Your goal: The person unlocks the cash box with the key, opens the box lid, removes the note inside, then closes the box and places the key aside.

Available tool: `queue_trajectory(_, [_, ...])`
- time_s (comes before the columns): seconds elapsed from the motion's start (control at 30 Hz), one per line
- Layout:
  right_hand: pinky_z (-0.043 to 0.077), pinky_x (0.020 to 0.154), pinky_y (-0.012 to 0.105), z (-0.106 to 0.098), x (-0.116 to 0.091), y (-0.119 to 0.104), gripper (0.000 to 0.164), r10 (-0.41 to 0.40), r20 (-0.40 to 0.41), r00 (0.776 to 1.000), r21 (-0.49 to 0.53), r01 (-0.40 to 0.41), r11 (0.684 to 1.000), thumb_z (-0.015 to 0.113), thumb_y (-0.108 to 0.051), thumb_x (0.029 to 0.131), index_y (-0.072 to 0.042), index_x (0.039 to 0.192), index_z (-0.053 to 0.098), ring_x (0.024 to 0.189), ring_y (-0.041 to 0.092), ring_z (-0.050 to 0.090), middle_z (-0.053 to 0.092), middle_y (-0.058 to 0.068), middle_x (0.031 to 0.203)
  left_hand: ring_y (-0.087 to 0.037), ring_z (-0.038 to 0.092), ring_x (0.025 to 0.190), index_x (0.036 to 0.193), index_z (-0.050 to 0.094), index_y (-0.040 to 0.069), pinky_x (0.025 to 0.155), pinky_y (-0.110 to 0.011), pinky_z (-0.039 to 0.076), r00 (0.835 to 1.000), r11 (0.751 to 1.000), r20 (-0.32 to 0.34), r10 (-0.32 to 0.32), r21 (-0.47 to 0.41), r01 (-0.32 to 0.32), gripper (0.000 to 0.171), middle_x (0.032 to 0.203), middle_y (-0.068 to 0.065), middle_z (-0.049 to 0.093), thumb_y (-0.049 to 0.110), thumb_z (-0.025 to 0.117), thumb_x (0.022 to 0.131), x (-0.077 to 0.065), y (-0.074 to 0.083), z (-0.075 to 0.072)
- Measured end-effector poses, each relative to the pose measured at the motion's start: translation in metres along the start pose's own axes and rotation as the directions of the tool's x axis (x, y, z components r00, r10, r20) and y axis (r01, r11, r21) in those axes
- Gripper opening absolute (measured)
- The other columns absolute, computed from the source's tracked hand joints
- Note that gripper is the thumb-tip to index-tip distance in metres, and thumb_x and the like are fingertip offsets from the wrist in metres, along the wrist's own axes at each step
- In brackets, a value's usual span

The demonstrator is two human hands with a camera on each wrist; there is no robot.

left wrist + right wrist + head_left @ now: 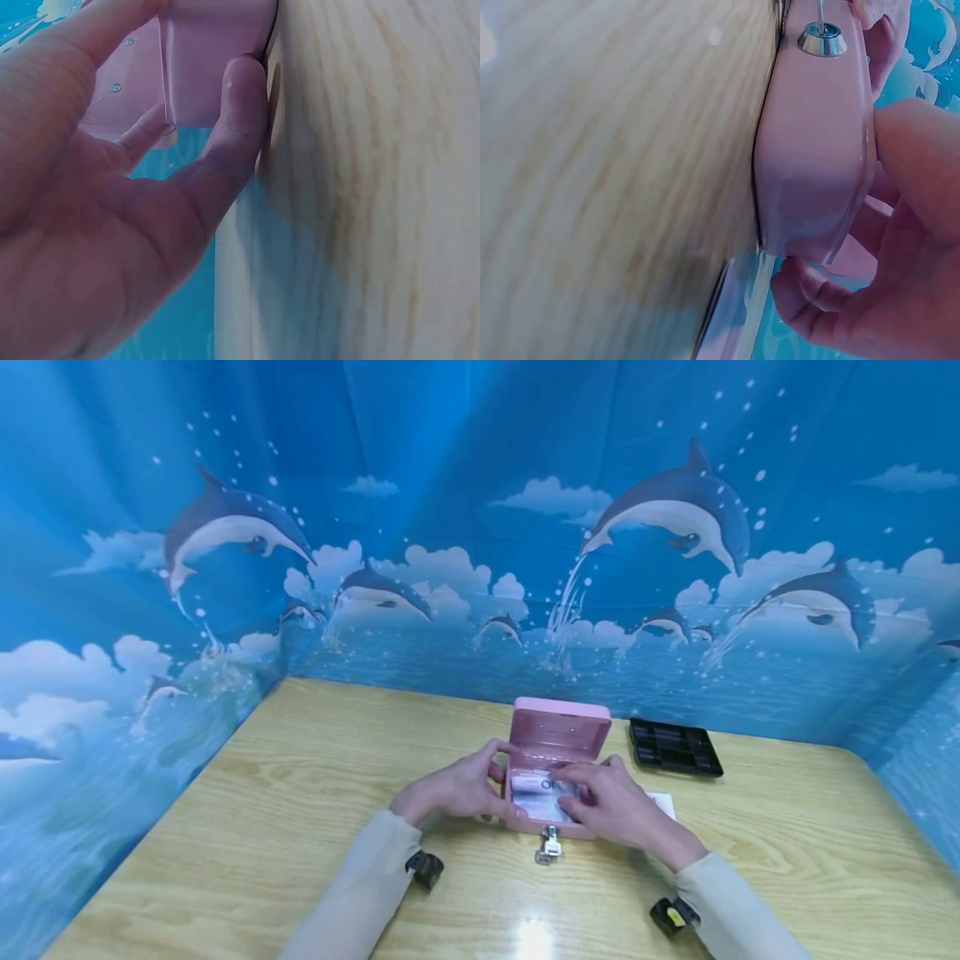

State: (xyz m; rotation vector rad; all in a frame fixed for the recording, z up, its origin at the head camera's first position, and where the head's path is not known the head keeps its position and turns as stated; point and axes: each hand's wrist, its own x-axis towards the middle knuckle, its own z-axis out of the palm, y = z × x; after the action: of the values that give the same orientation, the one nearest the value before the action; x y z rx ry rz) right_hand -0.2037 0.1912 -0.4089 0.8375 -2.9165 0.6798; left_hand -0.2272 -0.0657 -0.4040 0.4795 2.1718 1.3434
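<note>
A pink cash box [561, 735] stands on the table with its lid raised. My left hand [467, 783] holds the box's left side, with the thumb by the front corner and a finger along the outer wall in the left wrist view. Inside lie a white roll [531, 785] with dark print and a clear, shiny plastic-like item [542, 808]. Over the right half is my right hand [611, 800], index finger reaching in by the roll and thumb inside the front rim; its other fingers are partly hidden. A key [552, 842] sits in the front lock [822, 40].
A black compartment tray [675, 747] lies behind and right of the box. Part of a white flat item [663, 804] shows beyond my right hand. The wooden table [315, 760] ends at a blue dolphin curtain [450, 610] on the back and sides.
</note>
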Motion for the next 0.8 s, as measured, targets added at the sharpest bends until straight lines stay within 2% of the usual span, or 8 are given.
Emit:
queue_trajectory(0.07, [0.028,0.079,0.030,-0.0008,0.0006,-0.0008,0.038,0.003,0.023,1.000,0.011,-0.003,1.000,0.073,-0.020,0.093,-0.015,0.131,0.070,0.057,-0.002,0.038,0.055,-0.014,0.070,-0.023,0.069,0.091,0.150,0.035,0.022,0.077,-0.037,0.061,1.000,1.000,0.000,0.001,0.001,-0.001,0.088,0.120,-0.014,0.060,0.016,0.088,0.079,-0.0002,0.0003,-0.0001])
queue_trajectory(0.1, [0.028,0.079,0.030,-0.0011,0.0007,-0.0010,0.038,0.003,0.026,1.000,0.013,-0.003,1.000,0.073,-0.019,0.094,-0.015,0.131,0.070,0.057,-0.001,0.038,0.058,-0.014,0.072,-0.023,0.069,0.092,0.150,0.035,0.022,0.077,-0.037,0.061,1.000,1.000,0.000,0.001,0.001,-0.001,0.089,0.119,-0.014,0.060,0.016,0.088,0.079,-0.0003,0.0004,-0.0002])
queue_trajectory(0.27, [0.032,0.081,0.030,-0.0025,-0.0006,-0.0015,0.040,0.008,0.020,1.000,0.006,-0.008,1.000,0.074,-0.020,0.092,-0.016,0.131,0.069,0.057,-0.001,0.039,0.072,-0.009,0.099,-0.023,0.069,0.091,0.151,0.035,0.021,0.077,-0.037,0.061,1.000,1.000,0.004,0.006,-0.001,-0.006,0.089,0.118,-0.014,0.060,0.015,0.087,0.080,-0.0009,0.0011,-0.0009])
queue_trajectory(0.4, [0.035,0.082,0.030,-0.0033,-0.0024,-0.0005,0.039,0.000,-0.008,1.000,-0.007,0.000,1.000,0.076,-0.018,0.090,-0.014,0.128,0.071,0.059,-0.003,0.041,0.071,-0.007,0.099,-0.022,0.069,0.088,0.151,0.035,0.023,0.076,-0.036,0.061,1.000,1.000,0.008,-0.006,0.001,0.006,0.088,0.118,-0.012,0.060,0.014,0.086,0.081,-0.0008,0.0014,-0.0012])
queue_trajectory(0.47, [0.038,0.077,0.027,-0.0039,-0.0031,-0.0003,0.038,-0.004,-0.029,1.000,0.005,0.004,1.000,0.077,-0.016,0.089,-0.012,0.126,0.073,0.060,-0.004,0.042,0.072,-0.005,0.099,-0.022,0.069,0.087,0.151,0.035,0.023,0.076,-0.036,0.060,1.000,1.000,0.009,-0.009,0.005,0.009,0.087,0.117,-0.012,0.060,0.012,0.086,0.081,-0.0006,0.0016,-0.0012])
queue_trajectory(0.57, [0.042,0.065,0.022,-0.0045,-0.0034,0.0000,0.037,-0.011,-0.052,0.999,0.037,0.013,0.999,0.078,-0.012,0.087,-0.009,0.124,0.073,0.062,-0.003,0.046,0.074,0.003,0.110,-0.022,0.069,0.087,0.151,0.034,0.023,0.076,-0.035,0.061,1.000,1.000,0.006,-0.012,0.011,0.012,0.088,0.117,-0.011,0.060,0.012,0.085,0.081,0.0001,0.0015,-0.0010])
queue_trajectory(0.63, [0.044,0.062,0.020,-0.0044,-0.0032,-0.0002,0.037,-0.005,-0.062,0.998,0.051,0.008,0.999,0.077,-0.011,0.087,-0.008,0.124,0.073,0.066,-0.001,0.051,0.073,0.007,0.116,-0.022,0.068,0.087,0.151,0.034,0.022,0.076,-0.035,0.061,1.000,1.000,0.004,-0.013,0.015,0.013,0.088,0.117,-0.011,0.060,0.012,0.085,0.081,0.0002,0.0016,-0.0009])
queue_trajectory(0.8, [0.048,0.070,0.021,-0.0039,-0.0039,-0.0009,0.038,0.039,-0.083,0.996,0.050,-0.035,0.998,0.078,-0.011,0.087,-0.008,0.124,0.073,0.081,0.008,0.058,0.072,0.008,0.118,-0.022,0.068,0.088,0.150,0.035,0.022,0.075,-0.036,0.060,1.000,1.000,0.004,-0.014,0.016,0.014,0.086,0.117,-0.012,0.058,0.011,0.084,0.081,0.0000,0.0015,-0.0001])
